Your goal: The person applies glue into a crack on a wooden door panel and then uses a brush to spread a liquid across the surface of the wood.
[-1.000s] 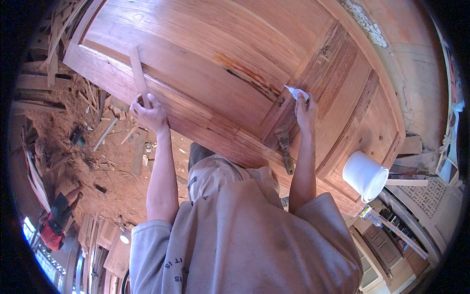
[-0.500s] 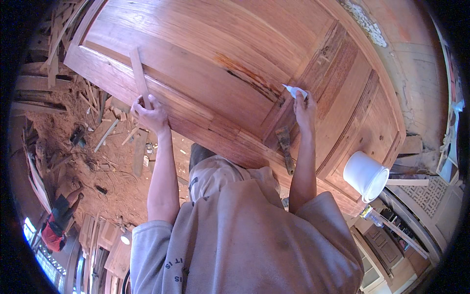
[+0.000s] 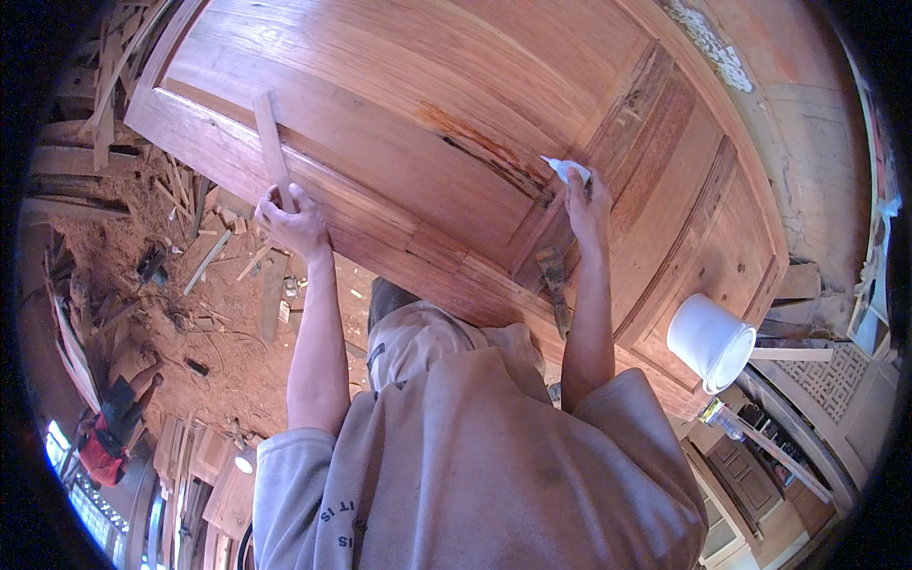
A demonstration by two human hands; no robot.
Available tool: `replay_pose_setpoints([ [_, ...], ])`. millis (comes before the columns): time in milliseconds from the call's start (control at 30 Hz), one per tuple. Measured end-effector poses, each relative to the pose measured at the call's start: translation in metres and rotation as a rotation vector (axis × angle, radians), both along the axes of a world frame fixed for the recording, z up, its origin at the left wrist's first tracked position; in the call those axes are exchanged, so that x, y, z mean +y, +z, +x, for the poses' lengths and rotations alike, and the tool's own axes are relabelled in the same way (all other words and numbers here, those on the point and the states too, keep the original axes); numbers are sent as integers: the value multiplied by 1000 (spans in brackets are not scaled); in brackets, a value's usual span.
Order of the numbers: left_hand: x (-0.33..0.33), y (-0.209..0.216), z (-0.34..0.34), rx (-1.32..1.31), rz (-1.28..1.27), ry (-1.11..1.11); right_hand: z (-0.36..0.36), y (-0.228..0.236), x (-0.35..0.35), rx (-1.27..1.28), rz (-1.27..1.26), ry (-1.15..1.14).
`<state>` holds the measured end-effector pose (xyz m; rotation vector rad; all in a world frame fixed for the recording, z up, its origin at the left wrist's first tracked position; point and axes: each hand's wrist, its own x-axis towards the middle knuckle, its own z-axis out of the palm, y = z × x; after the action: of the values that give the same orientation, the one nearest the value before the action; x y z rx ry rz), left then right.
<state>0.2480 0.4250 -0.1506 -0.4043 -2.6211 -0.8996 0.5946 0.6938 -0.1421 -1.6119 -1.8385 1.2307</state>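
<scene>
A large panelled wooden door (image 3: 380, 57) lies in front of me. My left hand (image 3: 294, 225) is closed on the near end of a thin flat wooden strip (image 3: 269, 140), which rests on the door near its front edge. In my right hand (image 3: 590, 207) is a small white squeeze bottle (image 3: 572, 172) with a pointed nozzle. The nozzle points left, above or at the end of a dark crack (image 3: 494, 166) with an orange-brown stain; I cannot tell if it touches the wood. A worn putty knife (image 3: 552, 275) lies on the door beside my right forearm, partly hidden by it.
A white bucket (image 3: 703, 334) stands on the door's right part, near a clear bottle (image 3: 724, 418). Sawdust and wood offcuts (image 3: 207, 261) cover the floor at left. Farther off at lower left is a person in a red top (image 3: 102, 456). Carved wooden panels (image 3: 826, 380) stand at right.
My right hand has moved slightly left and up with the squeeze bottle, toward the crack. My left hand and the wooden strip stay in place. The distant person has shifted a little.
</scene>
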Motion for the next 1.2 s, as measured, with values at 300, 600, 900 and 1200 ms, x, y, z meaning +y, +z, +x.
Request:
replay_pose_setpoints([
  [300,-4,-9,-4,50,-34,24,-21,9,-1,-67,50,35],
  [600,-3,-7,-4,32,-2,13,-38,6,1,40,161,109],
  [900,-2,-4,-2,27,-6,24,-55,10,3,11,67,108],
  [1200,-2,-5,-3,27,-23,17,-69,-3,2,93,184,143],
])
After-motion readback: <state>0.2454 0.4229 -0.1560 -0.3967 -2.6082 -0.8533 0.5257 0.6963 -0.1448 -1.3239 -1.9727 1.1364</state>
